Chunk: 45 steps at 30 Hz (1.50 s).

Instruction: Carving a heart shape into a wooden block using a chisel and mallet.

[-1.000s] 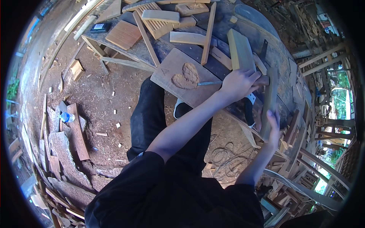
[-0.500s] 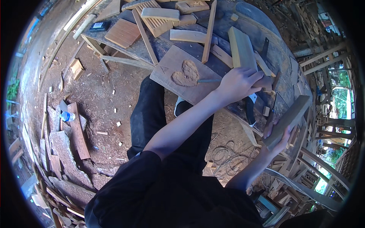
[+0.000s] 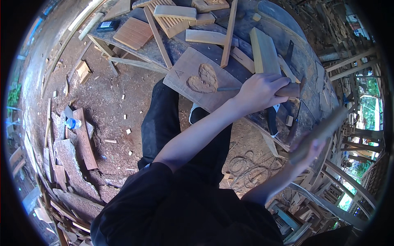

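Observation:
A flat brown board [image 3: 178, 78] lies near the bench's front edge, with a rough heart-shaped hollow [image 3: 203, 80] cut into it. My left hand [image 3: 259, 93] is wrapped round a chisel [image 3: 228, 89]. Its thin blade points left, with the tip at the right side of the hollow, and its thick wooden handle sticks out to the right of my fist. Farther right, my right hand [image 3: 311, 152] grips a long wooden block [image 3: 322, 132] by its lower part. Motion smears both hand and block, which are apart from the chisel handle.
On the workbench [image 3: 176, 49] lie a pale thick timber [image 3: 263, 51], narrow strips, a ridged wood piece [image 3: 166, 22] and a reddish board [image 3: 133, 33]. A black-handled saw [image 3: 271, 121] rests below my left hand. Scraps, a plastic bottle [image 3: 73, 123] and coiled cable [image 3: 248, 168] lie on the floor.
The wooden block in my right hand has swung outward to the right, away from the chisel. My left hand still holds the chisel at the hollow. The whole view has shifted slightly.

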{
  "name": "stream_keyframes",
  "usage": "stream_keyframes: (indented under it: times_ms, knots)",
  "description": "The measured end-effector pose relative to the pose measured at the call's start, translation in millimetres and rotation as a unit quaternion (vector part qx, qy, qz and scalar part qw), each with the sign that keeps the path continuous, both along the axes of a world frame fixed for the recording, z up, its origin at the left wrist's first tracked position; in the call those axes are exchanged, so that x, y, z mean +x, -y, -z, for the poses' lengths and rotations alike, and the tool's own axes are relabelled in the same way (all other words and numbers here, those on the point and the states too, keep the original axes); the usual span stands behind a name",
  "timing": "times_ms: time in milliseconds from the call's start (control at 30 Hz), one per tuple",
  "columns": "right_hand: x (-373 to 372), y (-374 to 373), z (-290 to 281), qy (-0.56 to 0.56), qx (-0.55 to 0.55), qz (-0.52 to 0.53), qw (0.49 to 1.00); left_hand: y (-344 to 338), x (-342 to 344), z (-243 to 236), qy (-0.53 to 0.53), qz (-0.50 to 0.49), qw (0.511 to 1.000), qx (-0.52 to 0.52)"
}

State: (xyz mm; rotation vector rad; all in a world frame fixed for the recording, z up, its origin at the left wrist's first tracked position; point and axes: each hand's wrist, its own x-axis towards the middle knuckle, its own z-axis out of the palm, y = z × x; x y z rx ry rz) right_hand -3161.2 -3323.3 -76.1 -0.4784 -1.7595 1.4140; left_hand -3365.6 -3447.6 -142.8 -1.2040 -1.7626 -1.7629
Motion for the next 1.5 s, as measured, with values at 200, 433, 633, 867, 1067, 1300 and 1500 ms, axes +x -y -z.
stream_keyframes:
  times_ms: [200, 433, 633, 867, 1067, 1300, 1500]
  knots:
    - [-2, 8, -23, -0.221, -0.042, 0.099, 0.969, -1, -7, 2, 0.052, 0.04, 0.998, -0.025]
    - [6, 4, -30, -0.175, -0.068, 0.049, 0.981, 9, -2, 0, 0.056, 0.114, 0.99, -0.059]
    - [9, 8, -47, -0.176, -0.023, 0.143, 0.974, 16, -3, -4, 0.071, 0.106, 0.991, -0.047]
    - [-7, 9, -35, -0.174, -0.004, 0.04, 0.984, 5, -2, 2, 0.037, 0.029, 0.999, -0.002]
    - [-41, 37, -3, 0.235, 0.034, -0.077, 0.968, 3, -2, 11, 0.02, 0.025, 1.0, -0.002]
    - [-41, 24, -21, 0.082, -0.01, -0.012, 0.997, -1, -1, 10, 0.005, 0.005, 0.999, -0.039]
    - [-31, 19, 8, -0.121, -0.169, 0.043, 0.977, -4, 0, 13, -0.008, -0.002, 0.999, -0.054]
